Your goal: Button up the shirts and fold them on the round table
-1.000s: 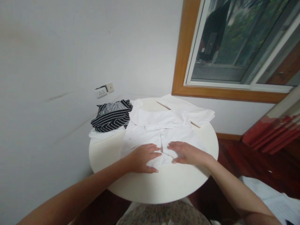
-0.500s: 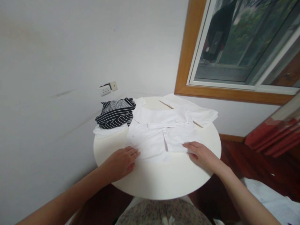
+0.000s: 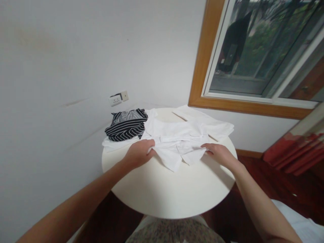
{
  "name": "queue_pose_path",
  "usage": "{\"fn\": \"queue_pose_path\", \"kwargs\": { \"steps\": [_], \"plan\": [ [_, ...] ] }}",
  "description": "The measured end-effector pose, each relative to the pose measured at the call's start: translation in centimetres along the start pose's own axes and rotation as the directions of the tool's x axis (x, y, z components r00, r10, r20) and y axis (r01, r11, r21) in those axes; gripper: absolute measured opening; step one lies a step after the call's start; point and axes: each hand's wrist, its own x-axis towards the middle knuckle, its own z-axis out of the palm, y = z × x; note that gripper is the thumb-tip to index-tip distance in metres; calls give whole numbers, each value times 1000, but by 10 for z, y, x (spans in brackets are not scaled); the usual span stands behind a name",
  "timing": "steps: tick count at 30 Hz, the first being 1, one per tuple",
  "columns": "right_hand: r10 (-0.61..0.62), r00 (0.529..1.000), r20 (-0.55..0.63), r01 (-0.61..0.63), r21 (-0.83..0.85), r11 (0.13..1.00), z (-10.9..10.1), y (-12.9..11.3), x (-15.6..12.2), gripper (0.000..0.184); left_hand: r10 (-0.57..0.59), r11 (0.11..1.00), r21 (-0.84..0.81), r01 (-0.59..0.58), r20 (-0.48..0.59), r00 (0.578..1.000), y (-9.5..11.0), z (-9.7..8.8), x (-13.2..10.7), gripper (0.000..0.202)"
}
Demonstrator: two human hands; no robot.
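You have two hands in view, one white garment between them, one striped garment, one white folded cloth, one tabletop, two wall plates, one window and one red-and-pale curtain. The white garment lies on the tabletop, directly between and beyond your fingers; its near edge is raised between both hands and hangs in two pointed flaps, parted by a narrow slit. The fabric is thin, matt and lightly creased; a long, flat section extends beyond your right fingers toward the wall.

The striped garment, black with fine pale lines, forms a soft, rumpled bundle beyond your left fingers. The white folded cloth shows beneath its near side. The tabletop is smooth, white and round-edged, bare on the near side of your fingers. Beyond your left fingers, on the wall, are the socket plate and a smaller square plate.

Your left hand is closed narrow, gripping the near left corner of the white garment. Your right hand pinches the opposite corner, fingers pointing inward. Both forearms reach forward from the sides, converging, wrists roughly level with each other.

Beyond your right fingers: the wood-framed window and, farther right, the curtain.
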Motion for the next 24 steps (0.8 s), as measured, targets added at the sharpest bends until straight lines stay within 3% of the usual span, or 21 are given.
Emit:
{"fn": "queue_pose_path", "kwargs": {
  "steps": [2,5,8,10,14,18,21,24],
  "plan": [
    [2,999,34,-4,53,999,-16,4,27,35,-150,986,-75,150,13,989,-6,0,32,24],
    [12,991,133,-30,132,991,-28,12,81,29,-246,960,-133,246,11,969,-24,15,81,31],
    [247,953,177,-259,50,965,-23,19,127,38,-371,924,-89,372,30,928,-41,42,112,37],
    [353,922,158,-345,-77,935,-13,21,144,41,-404,913,-42,405,34,914,-48,61,118,37],
    [319,947,32,-310,-162,937,3,15,146,41,-301,954,-13,301,-51,952,-50,86,108,36],
    [105,993,-52,-113,-177,978,9,-1,132,33,-147,989,8,150,-160,976,-42,82,100,39],
    [-12,1000,-23,9,-148,989,16,-13,123,31,28,998,-56,-38,-165,986,-37,72,100,51],
    [5,996,87,10,-165,986,25,-16,118,36,187,972,-130,-197,-88,978,-34,69,98,56]
  ]
}}
